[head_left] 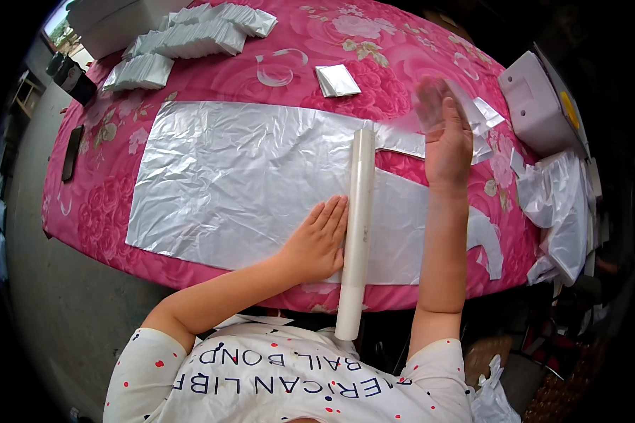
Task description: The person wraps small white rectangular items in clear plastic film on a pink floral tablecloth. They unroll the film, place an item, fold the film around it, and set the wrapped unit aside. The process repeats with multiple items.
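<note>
A thin, shiny white plastic apron (pixel 219 180) lies spread across the table, wrinkled on its wide left part, with narrow straps at its right end. Across it rests a whitish tube-like roll (pixel 360 225), its near end jutting past the table edge toward my shirt. My left hand (pixel 319 240) lies flat on the plastic, fingers stretched, right against the roll's left side. Over the right end of the apron, my right hand (pixel 446 134) is raised. Its fingers are smeared by motion, and a blurred film of plastic shows around them, so their grip is unclear.
Rows of folded white plastic packets (pixel 190 42) stand at the far left, and a single folded packet (pixel 337 81) lies farther in. A black phone (pixel 73 153) and a dark bottle (pixel 72 79) are on the left. At right sit a white box (pixel 540 106) and crumpled plastic bags (pixel 561 204).
</note>
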`<state>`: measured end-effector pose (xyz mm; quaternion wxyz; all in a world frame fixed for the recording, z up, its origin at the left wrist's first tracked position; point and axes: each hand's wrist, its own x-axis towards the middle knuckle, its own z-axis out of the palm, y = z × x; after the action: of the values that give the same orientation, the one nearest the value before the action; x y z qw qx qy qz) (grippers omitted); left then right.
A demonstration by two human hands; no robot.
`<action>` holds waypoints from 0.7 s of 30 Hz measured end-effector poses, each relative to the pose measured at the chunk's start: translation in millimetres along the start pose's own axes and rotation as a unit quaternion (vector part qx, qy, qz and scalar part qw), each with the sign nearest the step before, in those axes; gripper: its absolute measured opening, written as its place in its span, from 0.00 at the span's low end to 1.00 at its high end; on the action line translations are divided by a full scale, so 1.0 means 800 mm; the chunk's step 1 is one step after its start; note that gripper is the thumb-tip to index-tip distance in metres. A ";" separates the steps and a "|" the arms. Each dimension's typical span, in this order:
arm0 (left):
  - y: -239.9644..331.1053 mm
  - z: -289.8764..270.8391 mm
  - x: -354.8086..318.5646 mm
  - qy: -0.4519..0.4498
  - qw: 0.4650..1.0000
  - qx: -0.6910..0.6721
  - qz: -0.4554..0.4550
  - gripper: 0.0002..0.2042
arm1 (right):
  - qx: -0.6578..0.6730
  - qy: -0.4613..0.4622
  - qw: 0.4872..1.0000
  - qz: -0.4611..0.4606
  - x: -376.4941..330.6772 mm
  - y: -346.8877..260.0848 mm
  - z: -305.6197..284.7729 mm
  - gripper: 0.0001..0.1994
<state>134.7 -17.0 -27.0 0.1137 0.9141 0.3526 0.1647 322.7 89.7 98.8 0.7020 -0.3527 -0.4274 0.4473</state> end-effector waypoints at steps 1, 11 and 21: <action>-0.001 -0.002 -0.001 0.002 1.000 0.000 -0.002 0.31 | -0.006 -0.073 0.997 -0.008 -0.015 0.021 0.042 0.16; -0.004 0.025 0.003 0.067 0.996 0.055 0.035 0.32 | -0.369 -0.429 0.824 -0.042 -0.159 0.214 0.208 0.21; -0.032 -0.019 0.023 0.163 0.916 -0.360 -0.064 0.26 | -0.460 -0.282 0.827 -0.157 -0.139 0.037 0.019 0.20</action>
<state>126.1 15.5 -17.6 0.3865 0.7471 0.3411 0.4196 272.9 -1.7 47.2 0.3679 -0.4212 -0.8129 0.1626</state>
